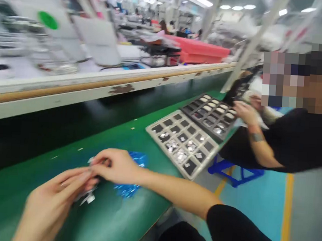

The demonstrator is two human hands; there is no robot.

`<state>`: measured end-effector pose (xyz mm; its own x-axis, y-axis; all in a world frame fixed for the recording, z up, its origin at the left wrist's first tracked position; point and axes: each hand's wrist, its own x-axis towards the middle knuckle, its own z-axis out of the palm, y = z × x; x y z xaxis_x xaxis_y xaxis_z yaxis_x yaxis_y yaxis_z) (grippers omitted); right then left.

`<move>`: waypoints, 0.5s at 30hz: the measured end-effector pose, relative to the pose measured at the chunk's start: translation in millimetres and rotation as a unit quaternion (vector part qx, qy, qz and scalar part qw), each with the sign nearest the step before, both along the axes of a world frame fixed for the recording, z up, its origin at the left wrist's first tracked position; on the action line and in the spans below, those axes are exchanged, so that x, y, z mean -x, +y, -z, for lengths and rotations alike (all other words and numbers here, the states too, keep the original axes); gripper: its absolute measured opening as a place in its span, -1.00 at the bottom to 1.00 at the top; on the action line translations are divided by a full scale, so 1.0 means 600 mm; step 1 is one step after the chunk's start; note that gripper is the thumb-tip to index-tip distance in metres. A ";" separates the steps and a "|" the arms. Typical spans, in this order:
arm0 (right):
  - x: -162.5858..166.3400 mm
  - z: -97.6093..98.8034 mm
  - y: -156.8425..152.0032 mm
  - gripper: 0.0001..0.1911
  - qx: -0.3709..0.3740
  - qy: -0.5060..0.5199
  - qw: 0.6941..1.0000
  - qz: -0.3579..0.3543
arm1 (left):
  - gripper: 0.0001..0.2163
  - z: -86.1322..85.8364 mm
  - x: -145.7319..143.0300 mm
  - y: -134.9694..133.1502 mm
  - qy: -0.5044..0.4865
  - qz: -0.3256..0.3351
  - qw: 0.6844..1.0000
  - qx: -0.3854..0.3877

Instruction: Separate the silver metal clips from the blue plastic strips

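My left hand (55,197) is low over the green bench top (108,222), fingers pressed together on a small silvery part (88,198) that sticks out below them. My right hand (117,166) reaches in from the right with fingers pinched at a small pale piece near my left fingertips. A crumpled blue film (131,189) lies under and just right of my right hand. The picture is smeared by motion, so the small parts stay unclear.
Two compartment trays lie further right on the bench: a light grey tray (152,129) and a dark tray (187,108), both with small parts. A seated co-worker's hand (246,113) works beside the dark tray. A dark conveyor belt (68,125) runs behind, and a blue stool (234,174) stands below.
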<state>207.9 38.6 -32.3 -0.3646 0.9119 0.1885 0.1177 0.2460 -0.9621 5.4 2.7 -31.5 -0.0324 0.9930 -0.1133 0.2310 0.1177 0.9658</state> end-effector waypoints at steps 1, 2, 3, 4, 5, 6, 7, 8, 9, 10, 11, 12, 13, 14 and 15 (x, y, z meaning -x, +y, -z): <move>-0.001 -0.003 -0.004 -0.90 0.011 0.016 1.000 0.012 | -0.47 -0.019 0.003 -0.019 -0.066 -0.021 0.996 0.052; -0.003 -0.007 -0.006 -0.92 0.031 0.036 0.998 0.029 | -0.44 -0.035 -0.003 -0.032 -0.111 -0.033 0.991 0.065; -0.006 -0.012 -0.006 -0.91 0.039 0.043 0.998 0.034 | -0.43 -0.046 -0.016 -0.038 -0.143 -0.041 0.987 0.062; -0.010 -0.015 -0.005 -0.90 0.030 0.042 0.998 0.033 | -0.41 -0.053 -0.030 -0.038 -0.167 -0.055 0.983 0.044; -0.014 -0.018 -0.002 -0.91 0.013 0.039 0.999 0.032 | -0.40 -0.055 -0.043 -0.034 -0.181 -0.068 0.981 0.023; -0.017 -0.020 0.000 -0.90 -0.003 0.039 0.999 0.030 | -0.41 -0.055 -0.052 -0.029 -0.191 -0.071 0.979 0.008; -0.019 -0.022 0.002 -0.88 -0.019 0.046 0.998 0.038 | -0.43 -0.052 -0.059 -0.024 -0.197 -0.074 0.978 -0.008; -0.020 -0.024 0.003 -0.83 -0.031 0.046 0.998 0.036 | -0.45 -0.050 -0.062 -0.021 -0.203 -0.081 0.975 -0.022; -0.020 -0.026 0.002 -0.81 -0.044 0.046 0.997 0.038 | -0.48 -0.048 -0.064 -0.020 -0.206 -0.086 0.974 -0.036; -0.020 -0.028 0.000 -0.82 -0.058 0.047 0.996 0.044 | -0.50 -0.047 -0.065 -0.021 -0.207 -0.090 0.973 -0.047; -0.020 -0.030 -0.003 -0.83 -0.074 0.046 0.995 0.050 | -0.51 -0.046 -0.065 -0.023 -0.209 -0.093 0.972 -0.056; -0.020 -0.032 -0.007 -0.84 -0.091 0.046 0.993 0.057 | -0.51 -0.046 -0.064 -0.025 -0.211 -0.096 0.971 -0.062; -0.019 -0.034 -0.011 -0.86 -0.109 0.044 0.991 0.064 | -0.50 -0.047 -0.064 -0.027 -0.214 -0.098 0.970 -0.065; -0.019 -0.036 -0.014 -0.86 -0.127 0.040 0.989 0.067 | -0.48 -0.048 -0.064 -0.028 -0.218 -0.101 0.968 -0.067; -0.019 -0.038 -0.017 -0.86 -0.143 0.034 0.987 0.066 | -0.47 -0.048 -0.064 -0.028 -0.222 -0.104 0.967 -0.068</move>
